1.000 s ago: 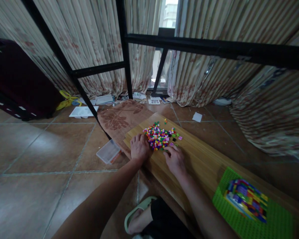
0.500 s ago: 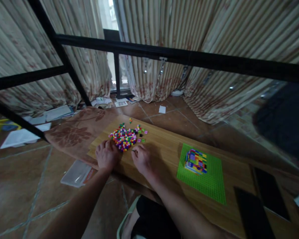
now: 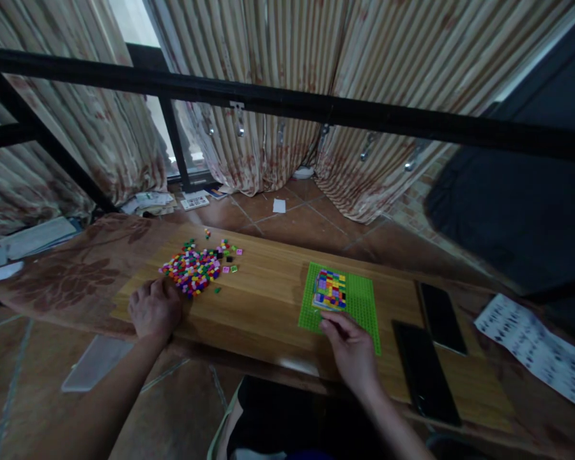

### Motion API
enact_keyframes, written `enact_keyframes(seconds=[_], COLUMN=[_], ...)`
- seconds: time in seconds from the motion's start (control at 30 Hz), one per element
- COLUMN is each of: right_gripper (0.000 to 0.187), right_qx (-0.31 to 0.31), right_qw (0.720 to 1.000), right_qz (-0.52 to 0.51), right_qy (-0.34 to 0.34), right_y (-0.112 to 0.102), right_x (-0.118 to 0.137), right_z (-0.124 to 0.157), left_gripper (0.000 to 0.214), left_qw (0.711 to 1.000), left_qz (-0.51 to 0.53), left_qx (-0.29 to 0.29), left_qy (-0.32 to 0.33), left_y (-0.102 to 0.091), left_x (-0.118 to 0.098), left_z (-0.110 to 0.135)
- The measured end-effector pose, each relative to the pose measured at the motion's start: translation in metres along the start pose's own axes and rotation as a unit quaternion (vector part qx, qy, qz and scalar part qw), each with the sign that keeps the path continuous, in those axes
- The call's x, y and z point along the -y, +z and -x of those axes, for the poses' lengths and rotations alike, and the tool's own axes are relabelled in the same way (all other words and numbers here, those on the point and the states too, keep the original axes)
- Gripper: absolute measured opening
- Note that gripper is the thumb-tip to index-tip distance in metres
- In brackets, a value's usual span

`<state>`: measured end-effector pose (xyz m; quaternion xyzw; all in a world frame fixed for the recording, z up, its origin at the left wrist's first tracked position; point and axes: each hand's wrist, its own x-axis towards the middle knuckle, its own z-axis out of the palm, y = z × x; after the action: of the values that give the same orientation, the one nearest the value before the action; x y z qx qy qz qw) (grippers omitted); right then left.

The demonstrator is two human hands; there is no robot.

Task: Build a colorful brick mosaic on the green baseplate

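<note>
My right hand (image 3: 352, 351) is over the near part of a bright green studded baseplate (image 3: 359, 319), thumb and forefinger pinched together. Anything between those fingertips is too small to make out. Just beyond them, a block of multicoloured toy bricks (image 3: 330, 289) stands on the baseplate. At the left, my left hand (image 3: 153, 310) rests on the wooden board, its fingers loosely bent and apart. It lies beside the near left edge of a pile of small loose bricks (image 3: 191, 271); its fingertips are partly hidden.
On the wooden board (image 3: 263, 275), a single green brick (image 3: 217, 290) lies near the pile. Two dark, flat rectangular objects, one nearer (image 3: 424, 370) and one farther (image 3: 443, 316), lie right of the baseplate. A printed sheet (image 3: 531, 345) is at far right. A black rail (image 3: 287, 102) crosses beyond.
My right hand has moved right from beside the brick pile to the baseplate. A green brick now shows where its fingers were. My left hand stays by the pile. The view has turned right.
</note>
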<state>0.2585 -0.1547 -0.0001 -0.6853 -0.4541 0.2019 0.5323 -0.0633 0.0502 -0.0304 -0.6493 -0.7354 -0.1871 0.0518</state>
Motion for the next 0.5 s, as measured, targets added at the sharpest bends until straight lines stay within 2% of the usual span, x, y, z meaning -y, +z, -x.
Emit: enact_keyframes(seconds=[0.1, 0.2, 0.33, 0.5], right_gripper=[0.02, 0.023, 0.022, 0.018], right_qx=[-0.033, -0.044, -0.04, -0.029], right_qw=[0.998, 0.993, 0.983, 0.95], right_qz=[0.046, 0.098, 0.164, 0.262], right_qy=[-0.036, -0.058, -0.072, -0.166], right_y=[-0.023, -0.034, -0.035, -0.026], right_x=[0.001, 0.001, -0.002, -0.005], right_z=[-0.015, -0.029, -0.041, -0.047], left_gripper=[0.04, 0.04, 0.041, 0.04], left_qw=[1.0, 1.0, 1.0, 1.0], left_qz=[0.0, 0.001, 0.007, 0.014], left_qx=[0.005, 0.013, 0.01, 0.002], left_qy=[0.003, 0.004, 0.015, 0.021], left_y=[-0.001, -0.001, 0.0, 0.001], left_x=[0.0, 0.0, 0.001, 0.002], left_z=[-0.001, -0.001, -0.002, -0.002])
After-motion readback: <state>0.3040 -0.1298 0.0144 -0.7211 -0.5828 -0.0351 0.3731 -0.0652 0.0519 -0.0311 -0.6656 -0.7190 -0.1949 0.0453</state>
